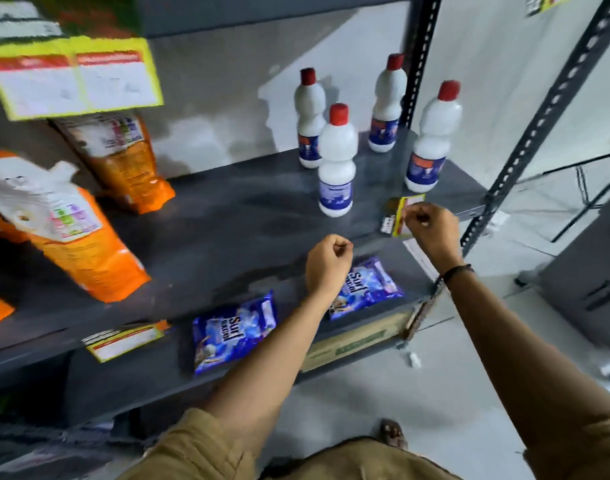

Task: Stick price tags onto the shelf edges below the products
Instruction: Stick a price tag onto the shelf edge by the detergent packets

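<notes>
One yellow-bordered paper price tag (405, 216) sits at the front edge of the dark grey metal shelf (227, 216) below four white red-capped bottles (336, 161), pinched by the curled right hand (431, 226), while the left hand (327, 265) hovers nearby, fisted and seemingly empty

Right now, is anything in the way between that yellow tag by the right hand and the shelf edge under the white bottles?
Nothing visible blocks it. The price tag is already at the shelf edge below the white bottles, with the right hand at it. The left hand hangs apart, lower left.
</notes>
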{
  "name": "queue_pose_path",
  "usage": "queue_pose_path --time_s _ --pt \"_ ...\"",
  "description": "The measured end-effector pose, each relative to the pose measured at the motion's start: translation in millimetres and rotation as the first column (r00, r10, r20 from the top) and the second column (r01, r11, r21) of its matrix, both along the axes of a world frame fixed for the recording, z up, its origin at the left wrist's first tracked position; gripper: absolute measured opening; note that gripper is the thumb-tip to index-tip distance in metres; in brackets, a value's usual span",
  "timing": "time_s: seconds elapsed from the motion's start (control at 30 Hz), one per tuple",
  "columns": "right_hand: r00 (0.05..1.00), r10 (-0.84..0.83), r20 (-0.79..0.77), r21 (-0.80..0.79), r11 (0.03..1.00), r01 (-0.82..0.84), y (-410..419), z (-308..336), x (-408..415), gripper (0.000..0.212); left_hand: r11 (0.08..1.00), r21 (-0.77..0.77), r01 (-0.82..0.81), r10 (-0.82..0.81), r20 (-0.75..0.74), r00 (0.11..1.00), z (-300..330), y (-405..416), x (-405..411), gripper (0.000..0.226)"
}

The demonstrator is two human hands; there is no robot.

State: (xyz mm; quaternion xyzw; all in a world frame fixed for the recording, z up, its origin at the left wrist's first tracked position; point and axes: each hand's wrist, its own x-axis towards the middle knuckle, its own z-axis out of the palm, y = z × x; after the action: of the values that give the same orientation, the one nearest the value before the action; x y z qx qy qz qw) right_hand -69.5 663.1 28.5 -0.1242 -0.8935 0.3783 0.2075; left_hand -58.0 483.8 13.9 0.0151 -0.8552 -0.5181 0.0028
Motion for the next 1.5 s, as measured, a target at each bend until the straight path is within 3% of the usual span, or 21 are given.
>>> queue_pose_path --time_s 0.1,0.23,0.37,0.53,0.97,1.17,1.37,1.5 --pt "0.999 0.015 0.051 0.078 0.997 -0.019 46 2 -26 0.012 0.996 -0.003 -0.085 0.085 0.107 0.991 1 51 -13 0.019" --pt "0.968 0.218 0.122 0.152 0.960 -0.235 70 5 -62 0.016 0.961 0.146 -0.237 0.200 0.229 0.953 -19 91 -34 0.024" --pt "0.912 0.287 0.294 0.074 0.944 -0.321 73 -4 -86 0.030 0.890 0.243 -0.385 0.310 0.297 0.903 -38 106 -46 0.021" --pt "0.907 0.297 0.298 -0.066 0.954 -0.291 71 -20 -96 0.030 0.808 0.312 -0.499 0.382 0.368 0.848 -14 107 -47 0.024" --pt "0.929 0.244 0.280 -0.283 0.945 -0.163 78 -25 -99 0.021 0.920 0.076 -0.385 0.319 0.426 0.847 -8 113 -65 0.028" --pt "0.926 0.252 0.280 -0.336 0.930 -0.151 81 -27 -96 0.018 0.903 0.109 -0.416 0.346 0.390 0.853 -19 111 -66 0.024" --pt "0.872 0.351 0.341 -0.345 0.910 -0.231 89 -25 -91 0.043 0.891 0.084 -0.446 0.393 0.352 0.850 -27 110 -71 0.022" --pt "0.856 0.399 0.327 -0.241 0.912 -0.333 91 -21 -82 0.037 0.915 0.044 -0.400 0.370 0.299 0.880 -21 113 -64 0.019"
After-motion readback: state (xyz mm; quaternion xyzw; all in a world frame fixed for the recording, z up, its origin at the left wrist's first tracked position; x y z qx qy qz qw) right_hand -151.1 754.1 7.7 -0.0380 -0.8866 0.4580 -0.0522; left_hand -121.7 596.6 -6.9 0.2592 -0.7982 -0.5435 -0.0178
